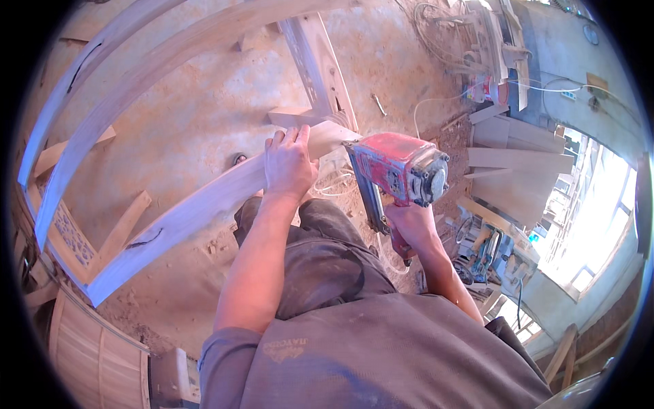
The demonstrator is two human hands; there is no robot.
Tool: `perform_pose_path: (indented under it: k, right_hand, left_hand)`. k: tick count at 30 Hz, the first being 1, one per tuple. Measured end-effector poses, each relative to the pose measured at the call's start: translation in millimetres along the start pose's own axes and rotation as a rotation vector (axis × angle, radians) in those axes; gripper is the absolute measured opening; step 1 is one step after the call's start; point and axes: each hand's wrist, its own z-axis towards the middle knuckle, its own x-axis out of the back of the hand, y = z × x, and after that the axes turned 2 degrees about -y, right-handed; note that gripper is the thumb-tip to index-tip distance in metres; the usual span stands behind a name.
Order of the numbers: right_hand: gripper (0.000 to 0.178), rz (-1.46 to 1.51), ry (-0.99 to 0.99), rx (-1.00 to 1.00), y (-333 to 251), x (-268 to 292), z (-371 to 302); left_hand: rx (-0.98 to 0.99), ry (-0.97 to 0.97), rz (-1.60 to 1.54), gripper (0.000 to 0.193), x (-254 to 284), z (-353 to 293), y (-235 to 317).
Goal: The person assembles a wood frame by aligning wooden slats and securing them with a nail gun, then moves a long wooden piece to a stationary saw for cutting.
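My right hand (413, 228) is closed around the handle of a red nail gun (392, 167). The gun's nose meets the right end of a pale wooden board (211, 187), where it joins an upright timber (320, 68). Close by on the left, my left hand (289, 160) grips this board from above, its fingers lying across the top and the thumb on the near side. The board runs down to the left as part of a wooden frame with curved rails (136, 61). From the gun's grip hangs an air hose (392, 262).
Plywood sheets (514, 170) lean against the right wall beside a bright window (593, 211). Tools and offcuts (484, 249) crowd a spot below them. A slatted wooden panel (99, 347) stands at lower left. Cables (439, 31) and dust lie on the floor.
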Motion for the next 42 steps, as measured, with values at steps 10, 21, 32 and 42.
perform_pose_path:
  k: [10,21,32,42]
  right_hand:
    - [0.006,0.055,0.063,0.006,3.7,6.8,-3.7]
    - [0.028,0.176,0.133,0.004,-7.2,-34.7,-34.1]
    - [0.030,0.136,-0.191,0.224,-32.2,-188.7,5.7]
    - [0.024,-0.075,-0.163,0.439,-125.1,-216.1,-114.3]
  left_hand:
    - [0.004,-0.039,0.002,0.072,-0.4,-1.4,3.1]
    - [0.011,-0.014,0.034,0.058,21.1,-4.7,-53.9]
    - [0.279,0.241,0.182,0.075,130.7,-148.8,-306.9]
    - [0.445,0.212,0.246,0.070,251.1,-267.3,-399.4]
